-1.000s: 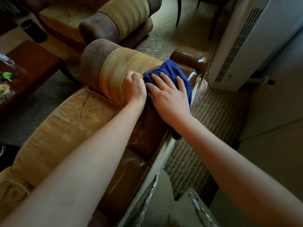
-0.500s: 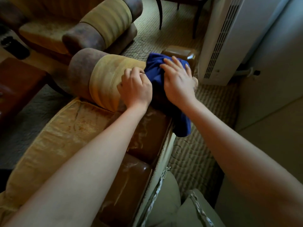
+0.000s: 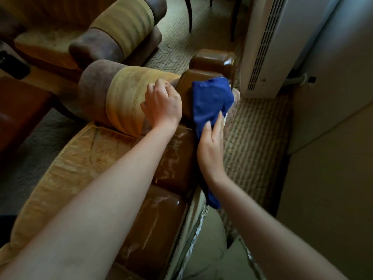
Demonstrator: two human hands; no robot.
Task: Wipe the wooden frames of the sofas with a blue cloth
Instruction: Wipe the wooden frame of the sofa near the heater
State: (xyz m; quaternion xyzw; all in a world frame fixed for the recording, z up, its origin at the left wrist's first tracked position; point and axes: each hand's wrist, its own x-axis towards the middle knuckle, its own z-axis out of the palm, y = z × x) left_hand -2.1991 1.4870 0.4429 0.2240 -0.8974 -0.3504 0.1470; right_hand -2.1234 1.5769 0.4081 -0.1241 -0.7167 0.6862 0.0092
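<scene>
Right hand (image 3: 212, 146) pressing cloth (image 3: 211, 100) flat-fingered against frame (image 3: 173, 158) outer edge; cloth draped over corner block. Left hand (image 3: 162, 107) curled, knuckles resting on bolster (image 3: 125, 98), holding nothing. Smears on near frame top; other sofa (image 3: 113, 35) seemingly not yet wiped.

No text, label, brand, number or sign can be read anywhere in the view.
</scene>
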